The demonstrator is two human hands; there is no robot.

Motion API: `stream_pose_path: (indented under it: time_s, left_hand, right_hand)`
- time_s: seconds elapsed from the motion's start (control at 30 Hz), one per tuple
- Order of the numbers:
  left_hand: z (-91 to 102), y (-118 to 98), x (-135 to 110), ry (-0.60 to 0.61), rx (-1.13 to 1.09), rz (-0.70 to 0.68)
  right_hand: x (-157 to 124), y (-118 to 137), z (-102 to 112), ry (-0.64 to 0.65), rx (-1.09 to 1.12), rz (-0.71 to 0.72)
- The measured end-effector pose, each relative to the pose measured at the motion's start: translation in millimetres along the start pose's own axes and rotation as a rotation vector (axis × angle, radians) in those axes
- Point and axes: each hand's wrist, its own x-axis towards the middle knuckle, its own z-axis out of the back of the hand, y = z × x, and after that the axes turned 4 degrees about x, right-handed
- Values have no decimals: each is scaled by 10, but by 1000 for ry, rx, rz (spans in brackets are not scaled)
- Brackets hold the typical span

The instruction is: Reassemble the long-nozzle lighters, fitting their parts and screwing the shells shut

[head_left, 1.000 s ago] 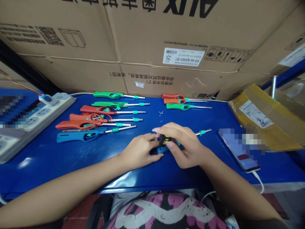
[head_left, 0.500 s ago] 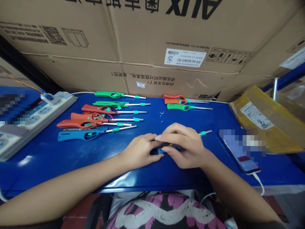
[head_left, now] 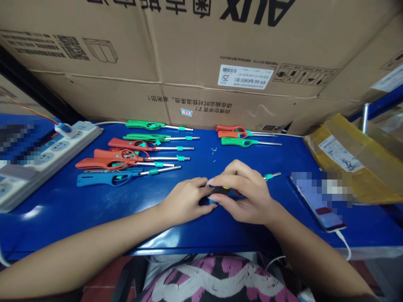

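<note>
A blue long-nosed lighter [head_left: 267, 176] lies on the blue table [head_left: 94, 209] in front of me, its metal tube with a teal collar poking out to the right. My left hand [head_left: 184, 200] is closed on the lighter's handle end. My right hand [head_left: 244, 193] is curled over the body, pinching a small black and yellow part [head_left: 220, 189] onto it. Most of the lighter is hidden under my fingers.
A group of several orange, green and blue lighters [head_left: 126, 161] lies at the left, three more lighters [head_left: 245, 135] at the back. A white power strip [head_left: 47, 157] sits far left, a phone [head_left: 317, 199] on a cable at the right, beside a yellow parcel [head_left: 349, 159]. Cardboard boxes [head_left: 201, 63] wall the back.
My right hand has lowered the black and yellow part onto the lighter body and closed more tightly over it. My left hand has stayed on the handle.
</note>
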Motion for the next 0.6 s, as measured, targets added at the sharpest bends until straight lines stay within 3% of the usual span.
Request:
stream_pose_path:
  time_s: [0.1,0.23,0.47,0.6]
  left_hand:
    - [-1,1,-3,7,-4,4]
    - [15,-5,-3,1,-7,6]
    - [24,-17,6,7,-11,15]
    - [20,-7,-2,9,-19,21]
  right_hand:
    - [-1,-11,21,47,-38,49]
    - [-5,10,53,132,99,47]
    - [-5,1,37,-35,-107,57]
    - [12,-15,79,102,12,47]
